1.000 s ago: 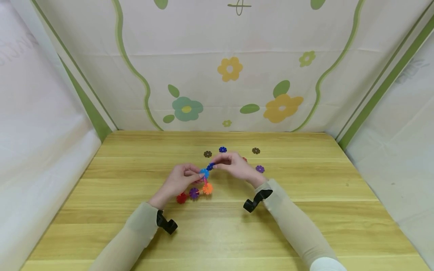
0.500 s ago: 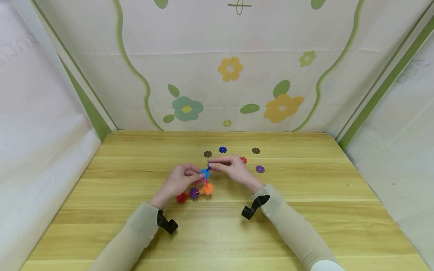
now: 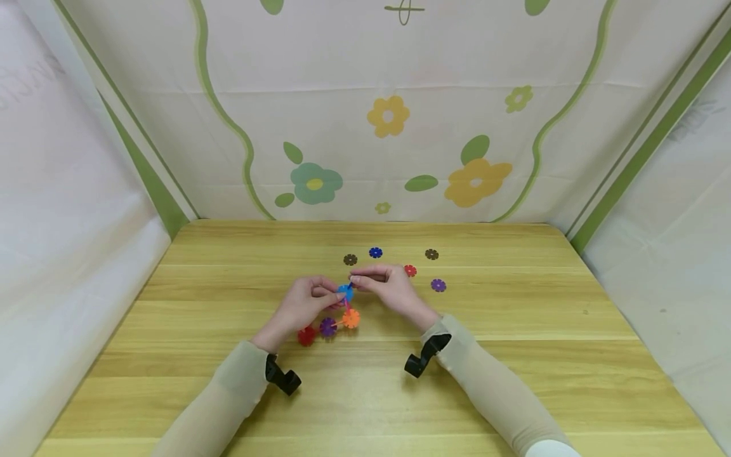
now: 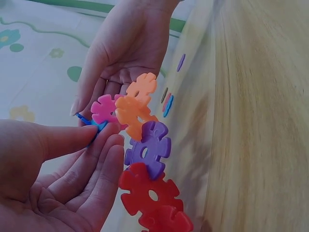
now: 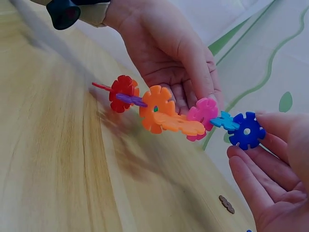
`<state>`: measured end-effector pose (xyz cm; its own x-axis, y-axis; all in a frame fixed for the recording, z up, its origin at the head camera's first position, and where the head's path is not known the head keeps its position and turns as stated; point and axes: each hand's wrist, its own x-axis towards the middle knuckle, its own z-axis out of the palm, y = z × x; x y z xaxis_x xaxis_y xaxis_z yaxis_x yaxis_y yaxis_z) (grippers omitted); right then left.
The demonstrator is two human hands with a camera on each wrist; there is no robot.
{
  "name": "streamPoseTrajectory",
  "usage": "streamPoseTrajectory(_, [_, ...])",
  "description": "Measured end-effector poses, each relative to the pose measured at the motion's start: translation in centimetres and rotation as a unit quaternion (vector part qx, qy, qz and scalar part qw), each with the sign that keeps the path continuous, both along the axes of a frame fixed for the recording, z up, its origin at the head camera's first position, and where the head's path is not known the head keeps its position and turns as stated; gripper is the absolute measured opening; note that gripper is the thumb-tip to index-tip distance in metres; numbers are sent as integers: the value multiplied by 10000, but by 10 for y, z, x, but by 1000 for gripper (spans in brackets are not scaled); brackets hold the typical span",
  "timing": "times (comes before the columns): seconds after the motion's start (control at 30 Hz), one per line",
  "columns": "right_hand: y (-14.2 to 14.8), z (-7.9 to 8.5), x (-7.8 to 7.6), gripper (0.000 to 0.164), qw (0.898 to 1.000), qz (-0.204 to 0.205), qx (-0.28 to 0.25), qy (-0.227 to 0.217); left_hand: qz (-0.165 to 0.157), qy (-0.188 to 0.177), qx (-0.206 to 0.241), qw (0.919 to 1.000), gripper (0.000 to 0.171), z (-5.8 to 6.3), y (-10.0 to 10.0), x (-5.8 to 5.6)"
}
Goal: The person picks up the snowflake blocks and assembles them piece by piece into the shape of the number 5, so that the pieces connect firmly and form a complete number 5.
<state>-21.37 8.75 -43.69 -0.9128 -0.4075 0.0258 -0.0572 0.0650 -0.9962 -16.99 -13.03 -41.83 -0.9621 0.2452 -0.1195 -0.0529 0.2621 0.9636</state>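
A chain of notched, flower-shaped interlocking discs hangs from my hands, just over the table. My left hand pinches the light blue disc near the chain's upper end. Between my right thumb and fingers is a dark blue disc, its edge meeting the light blue one; my right hand comes from the other side. Below the light blue disc follow a pink disc, orange discs, a purple disc and red discs. In the head view, my right fingertips largely hide the dark blue disc.
Loose discs lie on the wooden table beyond my hands: a brown disc, a blue disc, another brown disc, a red disc and a purple disc. A flower-printed cloth encloses the back and sides.
My right hand has turned the dark blue disc edge-on and brought it against the light blue disc, its wrist shifting slightly left and down. The left hand has stayed nearly still.
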Motion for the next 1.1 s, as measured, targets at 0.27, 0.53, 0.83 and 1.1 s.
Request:
streamPoseTrajectory(0.27, [-1, 0, 1, 29, 9999, -21, 105, -14, 62, 73, -71, 9999, 10, -1, 2, 1])
streamPoseTrajectory(0.53, [-1, -3, 2, 30, 9999, -29, -117, 26, 56, 167, 22, 9998, 10, -2, 2, 1])
streamPoseTrajectory(0.83, [-1, -5, 2, 34, 9999, 10, -105, 88, 17, 197, 27, 9998, 10, -4, 1, 0])
streamPoseTrajectory(1.1, [2, -2, 0, 38, 9993, 0, 102, 356, 84, 36, 83, 9999, 13, -4, 1, -1])
